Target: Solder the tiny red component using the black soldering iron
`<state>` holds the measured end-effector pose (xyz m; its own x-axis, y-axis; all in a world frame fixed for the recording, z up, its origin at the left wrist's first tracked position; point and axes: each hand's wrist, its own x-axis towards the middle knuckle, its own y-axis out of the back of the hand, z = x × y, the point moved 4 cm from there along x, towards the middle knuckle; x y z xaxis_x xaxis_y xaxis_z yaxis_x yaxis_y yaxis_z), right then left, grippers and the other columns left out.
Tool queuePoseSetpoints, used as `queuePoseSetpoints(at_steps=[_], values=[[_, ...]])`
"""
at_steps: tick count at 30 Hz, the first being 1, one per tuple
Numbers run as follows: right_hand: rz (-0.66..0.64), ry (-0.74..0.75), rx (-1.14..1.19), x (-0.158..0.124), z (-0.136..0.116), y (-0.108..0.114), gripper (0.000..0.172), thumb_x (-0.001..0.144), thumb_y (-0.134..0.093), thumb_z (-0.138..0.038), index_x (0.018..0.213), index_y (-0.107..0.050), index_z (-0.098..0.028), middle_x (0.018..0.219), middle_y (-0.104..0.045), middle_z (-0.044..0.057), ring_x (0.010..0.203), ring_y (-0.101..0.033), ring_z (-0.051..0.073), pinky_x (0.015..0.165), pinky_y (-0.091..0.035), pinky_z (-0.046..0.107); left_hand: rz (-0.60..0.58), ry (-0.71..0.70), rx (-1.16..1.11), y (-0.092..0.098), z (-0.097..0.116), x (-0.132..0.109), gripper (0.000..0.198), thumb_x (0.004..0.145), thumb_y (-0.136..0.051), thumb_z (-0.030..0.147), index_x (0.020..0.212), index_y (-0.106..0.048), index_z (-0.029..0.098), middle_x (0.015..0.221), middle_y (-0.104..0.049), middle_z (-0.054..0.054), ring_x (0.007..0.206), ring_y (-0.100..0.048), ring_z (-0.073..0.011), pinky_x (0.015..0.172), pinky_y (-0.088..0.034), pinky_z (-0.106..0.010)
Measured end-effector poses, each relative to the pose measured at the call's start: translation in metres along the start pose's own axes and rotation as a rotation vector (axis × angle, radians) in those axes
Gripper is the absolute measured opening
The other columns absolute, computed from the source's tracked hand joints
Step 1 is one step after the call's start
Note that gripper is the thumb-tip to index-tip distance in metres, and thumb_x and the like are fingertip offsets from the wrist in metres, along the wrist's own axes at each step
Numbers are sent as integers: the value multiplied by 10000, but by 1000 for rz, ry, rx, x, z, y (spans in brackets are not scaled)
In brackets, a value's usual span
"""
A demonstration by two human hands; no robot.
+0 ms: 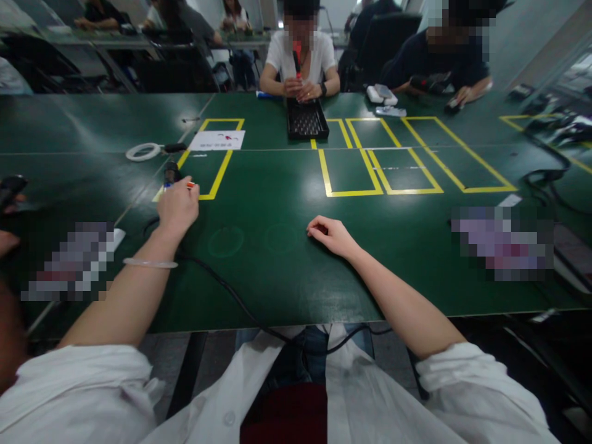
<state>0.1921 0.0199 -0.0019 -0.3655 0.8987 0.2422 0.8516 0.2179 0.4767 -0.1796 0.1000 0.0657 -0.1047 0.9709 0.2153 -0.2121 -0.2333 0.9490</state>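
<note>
My left hand (178,209) is closed around a dark, cylindrical tool (171,172) over the left part of the green table. Bits of blue and orange-red show beside the fingers, and most of the tool's body is hidden by the hand. A black cable (222,283) runs from near that wrist across the table and over its front edge. My right hand (333,235) rests on the table right of the middle, its fingers curled in with nothing visible in them.
Yellow tape outlines (354,194) mark the green table (259,283). A white printed sheet (217,140) and a coiled white cable (143,152) lie at left. Opposite, a person holds a red-and-black tool (297,58) above a black tray (308,132). Blurred flat items flank my arms.
</note>
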Motion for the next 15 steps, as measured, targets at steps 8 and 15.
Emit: queuePoseSetpoints(at_steps=[8, 15], values=[[3, -62, 287, 1, 2, -1, 210, 872, -615, -360, 945, -619, -164, 796, -702, 38, 675, -605, 135, 670, -475, 275, -806, -414, -849, -46, 163, -81, 803, 980, -434, 389, 1601, -62, 40, 621, -462, 58, 581, -445, -109, 718, -435, -287], [-110, -104, 538, 2, -4, -6, 353, 802, -724, -495, 888, -631, -166, 731, -637, 0, 616, -561, 107, 602, -472, 252, -1134, -423, -1062, -63, 198, -112, 912, 919, -576, 301, 1616, -8, 148, 756, -496, 36, 577, -420, -65, 622, -392, -242]])
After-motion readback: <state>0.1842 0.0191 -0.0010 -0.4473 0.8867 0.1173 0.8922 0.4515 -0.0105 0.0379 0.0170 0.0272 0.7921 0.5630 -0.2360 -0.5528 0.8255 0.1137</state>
